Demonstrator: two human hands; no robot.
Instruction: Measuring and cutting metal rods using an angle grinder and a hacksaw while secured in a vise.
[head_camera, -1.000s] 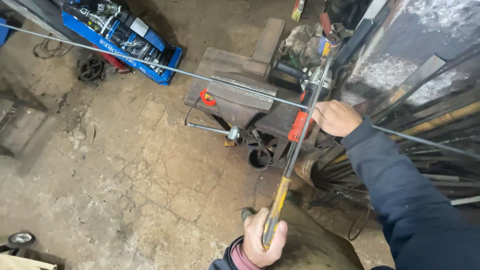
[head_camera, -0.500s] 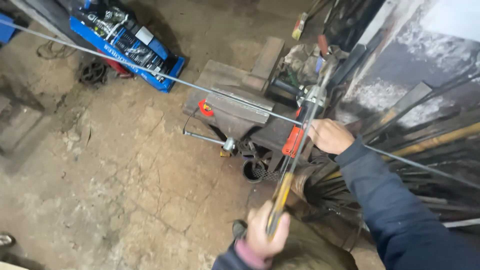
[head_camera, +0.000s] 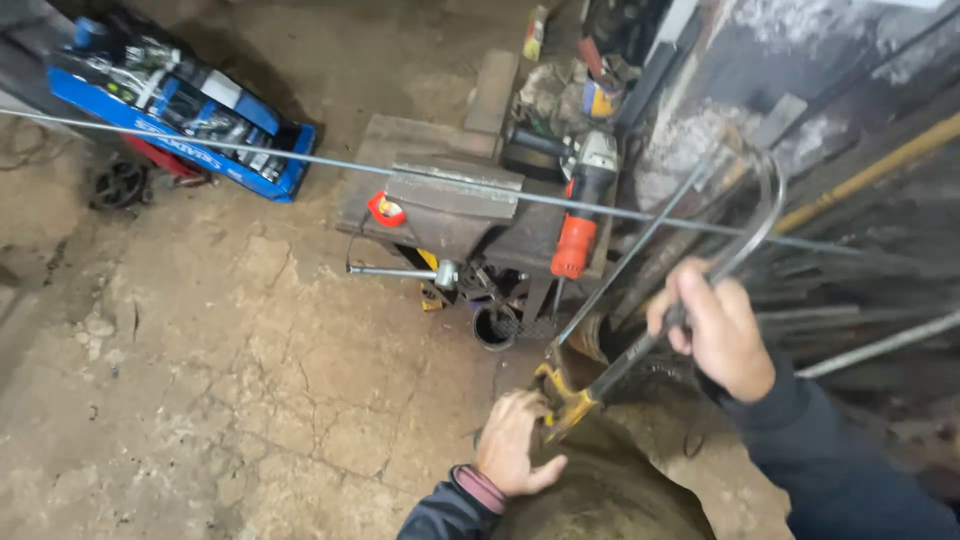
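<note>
I hold a hacksaw (head_camera: 764, 212) with a curved dark frame and a thin blade, tilted up to the right. My left hand (head_camera: 515, 445) grips its yellow handle at the lower end. My right hand (head_camera: 720, 330) is closed around the frame's back bar higher up. A long thin steel rod (head_camera: 300, 158) runs across the view from far left to right, passing over a grey vise (head_camera: 450, 205) on a low bench. The saw's upper end crosses the rod to the right of the vise; whether the blade touches it I cannot tell.
An angle grinder (head_camera: 578, 225) with an orange grip lies on the bench beside the vise. A blue tool case (head_camera: 180, 100) sits on the cracked concrete floor (head_camera: 250, 380) at upper left. Metal bars and pipes (head_camera: 880, 345) lean at the right. A dark rounded drum (head_camera: 600, 500) is below my hands.
The saw has swung to the right, away from the angle grinder and vise. My right hand has slid down onto the frame's bar, and the view has moved closer.
</note>
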